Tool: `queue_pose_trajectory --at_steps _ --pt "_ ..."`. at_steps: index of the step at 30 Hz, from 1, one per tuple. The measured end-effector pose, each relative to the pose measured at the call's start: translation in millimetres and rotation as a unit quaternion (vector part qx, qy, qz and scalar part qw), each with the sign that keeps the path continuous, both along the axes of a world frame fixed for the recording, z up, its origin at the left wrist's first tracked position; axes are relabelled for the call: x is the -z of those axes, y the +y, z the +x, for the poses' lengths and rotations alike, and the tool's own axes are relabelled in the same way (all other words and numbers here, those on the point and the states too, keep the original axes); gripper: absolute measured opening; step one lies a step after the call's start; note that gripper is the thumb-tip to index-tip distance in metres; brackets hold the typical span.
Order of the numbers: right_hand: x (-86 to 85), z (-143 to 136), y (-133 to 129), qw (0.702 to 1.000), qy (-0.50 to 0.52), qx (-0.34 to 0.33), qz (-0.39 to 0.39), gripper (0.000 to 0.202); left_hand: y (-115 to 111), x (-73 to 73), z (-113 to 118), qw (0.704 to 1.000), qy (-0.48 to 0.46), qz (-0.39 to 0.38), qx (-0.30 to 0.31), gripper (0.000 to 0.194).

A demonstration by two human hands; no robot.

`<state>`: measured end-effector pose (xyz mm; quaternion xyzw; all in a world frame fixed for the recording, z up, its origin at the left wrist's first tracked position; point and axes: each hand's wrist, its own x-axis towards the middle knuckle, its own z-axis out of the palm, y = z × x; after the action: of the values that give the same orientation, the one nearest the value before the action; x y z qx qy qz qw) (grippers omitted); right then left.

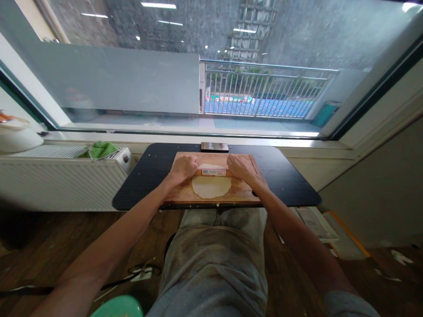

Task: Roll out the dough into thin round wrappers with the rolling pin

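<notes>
A wooden rolling pin [214,173] with a printed label lies crosswise over a flat, pale sheet of dough [211,188]. My left hand [183,168] is closed around the pin's left end, and my right hand [240,167] grips its right end. Dough shows on both the near and far sides of the pin, with most of it on the near side. Beneath everything is a wooden cutting board [178,196], with a dark hole near its right front corner, partly behind my right wrist.
The board rests on a small black table [291,189]; a small flat box [214,146] lies at its back edge. Left stands a white radiator [62,176] with a green cloth [102,150] on top. A green bowl-like container [117,307] and cables are on the floor. Ahead is a window.
</notes>
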<state>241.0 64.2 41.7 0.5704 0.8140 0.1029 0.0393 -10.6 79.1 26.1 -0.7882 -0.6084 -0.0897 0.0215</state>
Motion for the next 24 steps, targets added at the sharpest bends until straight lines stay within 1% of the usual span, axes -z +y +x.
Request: queue_pose_trajectory --at_steps 3,6,9,12,16,19,24 --pt "6.3 3 -12 0.999 -0.022 -0.036 -0.014 0.045 -13 3.6 -1 1.000 0.003 0.008 0.002 0.042" --pt "5.8 3 -31 0.999 -0.038 -0.030 -0.019 0.049 -32 6.5 -1 0.999 0.009 0.048 -0.001 0.041" --pt "0.2 -2 -48 1.000 -0.015 -0.005 -0.007 0.046 -52 8.3 -2 0.996 0.014 0.084 0.020 0.036" --pt "-3.2 -10 -62 0.999 0.028 0.029 -0.002 0.047 -71 10.8 -4 0.994 0.017 0.101 0.021 0.035" --pt "1.4 -17 -78 0.992 0.098 0.082 0.010 0.058 -90 14.5 -8 0.994 0.019 0.105 0.012 0.034" --pt "7.0 -19 -86 0.986 0.130 0.106 0.018 0.061 -94 14.7 -10 0.996 0.017 0.091 0.014 0.034" --pt "11.2 -19 -83 0.981 0.142 0.130 0.029 0.061 -81 8.5 -9 0.999 0.022 0.048 -0.003 0.039"
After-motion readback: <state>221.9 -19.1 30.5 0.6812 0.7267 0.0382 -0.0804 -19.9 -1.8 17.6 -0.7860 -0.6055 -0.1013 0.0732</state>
